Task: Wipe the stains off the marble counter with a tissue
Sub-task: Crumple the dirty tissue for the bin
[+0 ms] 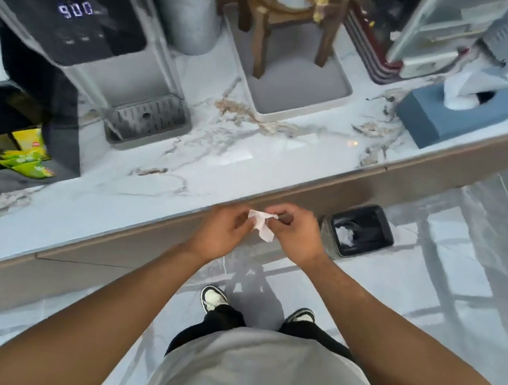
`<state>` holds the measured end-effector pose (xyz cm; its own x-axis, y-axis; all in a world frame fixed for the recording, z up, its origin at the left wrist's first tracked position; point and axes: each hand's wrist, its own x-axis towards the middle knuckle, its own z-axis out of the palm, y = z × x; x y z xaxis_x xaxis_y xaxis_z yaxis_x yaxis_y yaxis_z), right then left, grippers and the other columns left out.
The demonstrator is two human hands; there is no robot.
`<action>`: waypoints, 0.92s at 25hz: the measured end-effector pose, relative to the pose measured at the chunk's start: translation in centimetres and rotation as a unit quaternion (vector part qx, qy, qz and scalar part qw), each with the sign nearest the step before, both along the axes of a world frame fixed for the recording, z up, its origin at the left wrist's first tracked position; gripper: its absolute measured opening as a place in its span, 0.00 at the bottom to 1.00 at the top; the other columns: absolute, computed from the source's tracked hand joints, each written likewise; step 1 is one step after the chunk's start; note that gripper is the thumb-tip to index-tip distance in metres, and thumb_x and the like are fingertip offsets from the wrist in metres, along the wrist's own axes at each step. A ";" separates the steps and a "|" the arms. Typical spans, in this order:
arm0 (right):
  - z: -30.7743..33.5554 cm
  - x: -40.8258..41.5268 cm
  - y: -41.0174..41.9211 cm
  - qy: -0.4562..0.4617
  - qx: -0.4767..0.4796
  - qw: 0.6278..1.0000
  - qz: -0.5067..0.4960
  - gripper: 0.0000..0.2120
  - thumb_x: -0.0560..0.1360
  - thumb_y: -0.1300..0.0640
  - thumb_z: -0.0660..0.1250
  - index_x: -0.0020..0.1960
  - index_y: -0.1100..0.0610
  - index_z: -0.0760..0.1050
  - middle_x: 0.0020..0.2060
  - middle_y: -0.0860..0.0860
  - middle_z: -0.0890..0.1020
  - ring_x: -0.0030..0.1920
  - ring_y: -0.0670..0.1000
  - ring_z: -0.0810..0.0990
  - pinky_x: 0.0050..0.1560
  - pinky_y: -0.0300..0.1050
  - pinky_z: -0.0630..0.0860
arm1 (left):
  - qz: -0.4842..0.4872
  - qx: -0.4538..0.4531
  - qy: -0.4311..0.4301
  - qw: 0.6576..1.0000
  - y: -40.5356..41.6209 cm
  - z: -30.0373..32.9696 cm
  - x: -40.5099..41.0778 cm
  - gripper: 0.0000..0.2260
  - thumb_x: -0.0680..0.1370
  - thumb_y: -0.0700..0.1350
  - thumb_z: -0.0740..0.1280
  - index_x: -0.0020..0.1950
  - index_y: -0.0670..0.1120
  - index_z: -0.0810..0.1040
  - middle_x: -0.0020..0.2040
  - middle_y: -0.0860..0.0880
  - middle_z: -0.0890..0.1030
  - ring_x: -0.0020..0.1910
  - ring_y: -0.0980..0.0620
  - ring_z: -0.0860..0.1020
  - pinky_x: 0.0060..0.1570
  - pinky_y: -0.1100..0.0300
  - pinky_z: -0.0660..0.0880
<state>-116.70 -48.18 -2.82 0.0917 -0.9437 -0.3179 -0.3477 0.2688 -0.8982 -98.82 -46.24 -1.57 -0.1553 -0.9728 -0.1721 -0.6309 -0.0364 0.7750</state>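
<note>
Head view, tissue: You hold a small white tissue [261, 225] between both hands, just off the front edge of the surface [129, 205], above the floor and not touching the marble.
Head view, left hand: Your left hand [222, 230] is curled nearly closed, fingers pinching the tissue's left side.
Head view, right hand: Your right hand [295, 231] is likewise nearly closed, thumb and fingertips gripping the top right corner, so the sheet hangs creased between the two.
Head view, why held so: My reading is that you are folding or bunching the sheet into a pad before it meets the marble; a two-handed pinch suits shaping, not wiping.
Head view, arm pose: Both forearms reach forward and converge, wrists close together at the counter's edge, elbows wide of your body.
Head view, stains: Brownish marks lie near the white tray [293, 78] and the water dispenser [80, 39]; I cannot tell stain from veining.
Head view, surroundings: A blue tissue box [444, 113] sits at the right of the surface, within reach for a refill; a small bin [358, 231] stands on the floor just right of your hands, handy for the used sheet.
Head view, stage: Judging by this, wiping has not begun with this piece.
</note>
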 end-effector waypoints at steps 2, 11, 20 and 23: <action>0.1 -3.6 0.2 -0.063 0.028 0.995 -0.070 0.10 0.72 0.69 0.70 0.48 0.56 0.83 0.36 0.49 0.84 0.33 0.41 0.80 0.37 0.34 0.76 | -0.001 0.027 0.013 1.000 -0.8 0.0 -4.1 0.06 0.79 0.45 0.69 0.55 0.47 0.83 0.39 0.51 0.83 0.36 0.53 0.79 0.41 0.54 0.76; -1.4 -19.1 1.9 -0.266 0.142 0.899 -0.317 0.03 0.75 0.62 0.70 0.47 0.61 0.82 0.43 0.61 0.83 0.40 0.54 0.81 0.46 0.46 0.81 | 0.004 0.127 0.046 0.991 -3.3 -2.7 -23.3 0.09 0.77 0.41 0.69 0.38 0.51 0.77 0.31 0.52 0.81 0.33 0.47 0.83 0.38 0.46 0.82; -7.6 -26.7 -3.7 -0.175 0.198 0.867 -0.422 0.08 0.74 0.70 0.68 0.53 0.71 0.78 0.45 0.64 0.82 0.42 0.59 0.83 0.53 0.56 0.83 | -0.034 0.294 0.096 0.950 -10.6 -10.4 -32.1 0.07 0.76 0.40 0.70 0.50 0.51 0.81 0.41 0.47 0.82 0.39 0.47 0.82 0.34 0.53 0.82; -10.1 -28.3 -5.6 -0.174 0.224 0.857 -0.430 0.09 0.74 0.71 0.67 0.54 0.69 0.78 0.44 0.64 0.83 0.39 0.58 0.83 0.46 0.49 0.84 | -0.039 0.312 0.074 0.946 -13.6 -13.7 -33.6 0.07 0.75 0.38 0.72 0.48 0.50 0.81 0.42 0.47 0.82 0.39 0.47 0.84 0.35 0.55 0.82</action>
